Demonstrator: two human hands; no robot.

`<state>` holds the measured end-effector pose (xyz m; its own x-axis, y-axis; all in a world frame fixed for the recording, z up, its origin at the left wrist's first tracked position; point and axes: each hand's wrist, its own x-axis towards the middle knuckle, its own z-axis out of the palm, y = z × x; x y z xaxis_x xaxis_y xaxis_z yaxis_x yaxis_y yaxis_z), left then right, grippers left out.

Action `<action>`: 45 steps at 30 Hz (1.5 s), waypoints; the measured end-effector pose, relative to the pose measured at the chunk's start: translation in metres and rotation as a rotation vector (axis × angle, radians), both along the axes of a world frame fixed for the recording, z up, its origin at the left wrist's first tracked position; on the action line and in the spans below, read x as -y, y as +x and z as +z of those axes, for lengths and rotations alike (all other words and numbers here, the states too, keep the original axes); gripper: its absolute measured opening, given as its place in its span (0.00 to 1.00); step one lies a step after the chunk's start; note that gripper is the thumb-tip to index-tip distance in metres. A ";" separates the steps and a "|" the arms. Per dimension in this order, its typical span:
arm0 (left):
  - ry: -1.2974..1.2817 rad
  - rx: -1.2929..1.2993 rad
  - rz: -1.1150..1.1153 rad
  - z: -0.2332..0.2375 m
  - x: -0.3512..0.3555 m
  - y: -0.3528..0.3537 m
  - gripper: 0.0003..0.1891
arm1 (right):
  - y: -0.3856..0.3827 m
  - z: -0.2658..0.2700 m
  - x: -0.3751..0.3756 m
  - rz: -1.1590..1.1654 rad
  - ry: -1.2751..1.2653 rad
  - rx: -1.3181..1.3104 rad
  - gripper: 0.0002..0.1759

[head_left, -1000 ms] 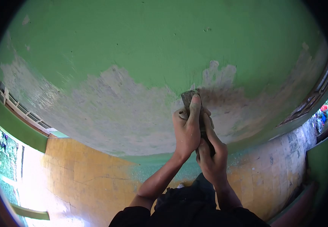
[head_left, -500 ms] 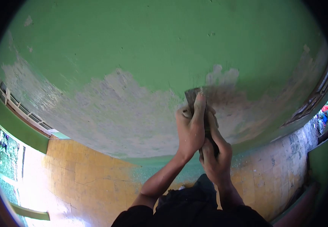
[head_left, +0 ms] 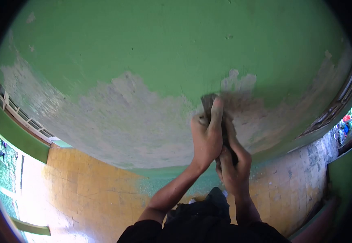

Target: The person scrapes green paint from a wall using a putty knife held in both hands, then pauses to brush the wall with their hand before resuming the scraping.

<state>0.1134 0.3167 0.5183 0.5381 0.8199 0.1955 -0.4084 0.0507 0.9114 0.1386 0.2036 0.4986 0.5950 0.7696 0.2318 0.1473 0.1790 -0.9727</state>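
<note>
Both my hands are closed around one paint scraper (head_left: 208, 104), a flat dark metal blade on a dark handle. My left hand (head_left: 206, 141) grips it near the blade, its thumb laid along the metal. Lower down, my right hand (head_left: 236, 166) is wrapped round the handle. The blade's edge lies against the green painted wall (head_left: 151, 44), at the border of a bare greyish patch (head_left: 131, 117) where paint is gone. Part of the handle is hidden by my fingers.
Yellow floor tiles (head_left: 91, 178) with greenish flakes (head_left: 155, 186) along the wall's foot lie below. A slatted frame (head_left: 26, 117) is at the left and another (head_left: 330, 109) at the right. Bright openings show on both sides.
Both hands and the scraper have shifted slightly to the right and a little down. The grip on the scraper stays the same.
</note>
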 end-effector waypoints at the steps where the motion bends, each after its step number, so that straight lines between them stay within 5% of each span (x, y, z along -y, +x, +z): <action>1: -0.001 0.004 -0.007 0.003 0.001 -0.002 0.26 | -0.002 0.003 0.000 -0.007 0.006 -0.004 0.33; 5: -0.067 -0.004 -0.009 -0.005 0.007 -0.001 0.26 | -0.002 -0.006 0.001 -0.024 0.046 0.048 0.33; 8: 0.134 -0.013 0.049 0.014 -0.005 0.008 0.26 | 0.009 0.019 -0.002 -0.014 0.040 0.057 0.33; 22: -0.077 0.004 -0.060 0.003 0.012 0.010 0.26 | 0.010 -0.002 0.006 -0.094 0.014 0.167 0.32; 45: -0.034 0.053 -0.109 0.013 0.011 0.013 0.27 | 0.008 0.011 0.005 -0.114 0.043 0.216 0.31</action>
<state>0.1263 0.3052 0.5308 0.6143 0.7635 0.1989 -0.4461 0.1281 0.8858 0.1463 0.1985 0.5096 0.6105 0.6872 0.3938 0.3724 0.1897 -0.9085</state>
